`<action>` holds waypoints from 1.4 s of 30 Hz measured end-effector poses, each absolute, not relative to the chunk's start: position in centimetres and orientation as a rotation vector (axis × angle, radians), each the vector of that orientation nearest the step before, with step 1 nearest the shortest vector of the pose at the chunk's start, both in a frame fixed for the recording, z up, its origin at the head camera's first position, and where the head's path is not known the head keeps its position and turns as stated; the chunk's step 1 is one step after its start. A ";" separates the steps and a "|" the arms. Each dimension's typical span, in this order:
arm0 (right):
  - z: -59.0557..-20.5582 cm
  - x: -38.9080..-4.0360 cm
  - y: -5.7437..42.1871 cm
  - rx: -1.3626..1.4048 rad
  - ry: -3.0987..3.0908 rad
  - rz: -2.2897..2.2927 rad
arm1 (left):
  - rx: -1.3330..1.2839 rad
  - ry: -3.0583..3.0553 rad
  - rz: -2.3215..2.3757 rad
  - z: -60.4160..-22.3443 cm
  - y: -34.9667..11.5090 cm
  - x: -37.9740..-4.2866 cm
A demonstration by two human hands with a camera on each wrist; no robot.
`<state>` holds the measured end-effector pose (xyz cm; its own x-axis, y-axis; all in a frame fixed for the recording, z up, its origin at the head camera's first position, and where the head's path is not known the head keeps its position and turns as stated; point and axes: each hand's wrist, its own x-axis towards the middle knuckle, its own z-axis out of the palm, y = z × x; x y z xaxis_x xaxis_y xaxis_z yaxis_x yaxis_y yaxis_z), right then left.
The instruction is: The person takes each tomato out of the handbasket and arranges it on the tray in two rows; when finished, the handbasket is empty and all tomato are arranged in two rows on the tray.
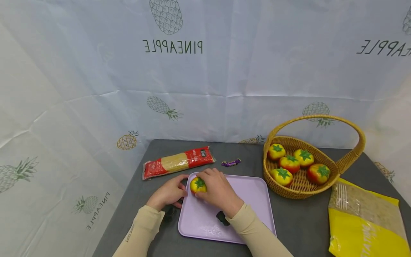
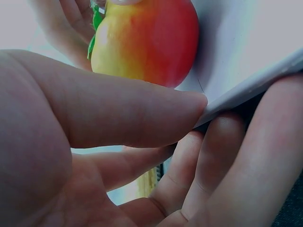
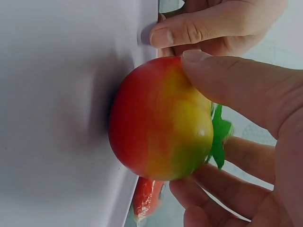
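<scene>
A red and yellow tomato (image 1: 197, 185) with a green leafy top sits at the far left corner of a lilac tray (image 1: 253, 189). My right hand (image 1: 219, 188) holds that tomato, thumb on the near side and fingers on the far side, as the right wrist view shows. With the thumb above and fingers below, my left hand (image 1: 169, 192) pinches the tray's left rim. In the left wrist view the tomato (image 2: 147, 42) is just beyond the left thumb (image 2: 137, 113). My right forearm hides part of the tray.
To the right stands a wicker basket (image 1: 302, 194) with several similar tomatoes (image 1: 290, 164). A red noodle packet (image 1: 179, 162) and a purple wrapped candy (image 1: 231, 163) lie behind the tray. A yellow bag (image 1: 366, 221) is at the right. A pineapple-print cloth (image 1: 205, 78) hangs behind.
</scene>
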<state>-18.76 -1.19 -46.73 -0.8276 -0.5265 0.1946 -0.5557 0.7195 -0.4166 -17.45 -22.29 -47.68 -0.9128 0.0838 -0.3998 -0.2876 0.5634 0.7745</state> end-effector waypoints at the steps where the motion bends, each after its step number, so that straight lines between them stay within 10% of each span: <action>1: -46.7 -18.7 -1.1 0.895 -2.857 0.727 | -0.163 2.408 1.293 -47.7 -22.2 -17.5; 27: -44.7 -18.0 3.0 0.824 -2.845 0.823 | -0.105 2.396 1.304 -47.4 -20.3 -17.6; 42: -42.7 -17.7 16.2 0.476 -2.857 0.788 | -0.157 2.417 1.269 -47.5 -22.0 -17.3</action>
